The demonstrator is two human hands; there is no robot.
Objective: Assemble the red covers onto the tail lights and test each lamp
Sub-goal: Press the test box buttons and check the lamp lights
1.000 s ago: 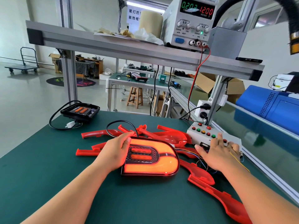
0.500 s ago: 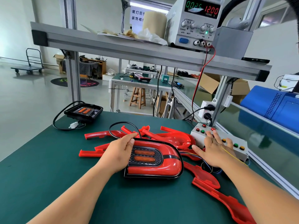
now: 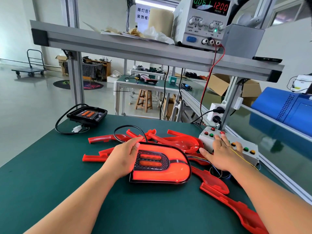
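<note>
Red tail light (image 3: 168,173) glows, edge gripped by left hand (image 3: 123,159); right hand (image 3: 221,155) rests straight fingers on switch box (image 3: 250,155).

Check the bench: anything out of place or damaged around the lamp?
Nothing looks damaged. The loose red covers lie in a jumbled, overlapping heap, and the lit tail light that the left hand holds sits partly on them. Thin wires are tangled beside the switch box by the right hand.

Tail light (image 3: 168,174) lit again; power supply (image 3: 200,22) current reading up.
</note>
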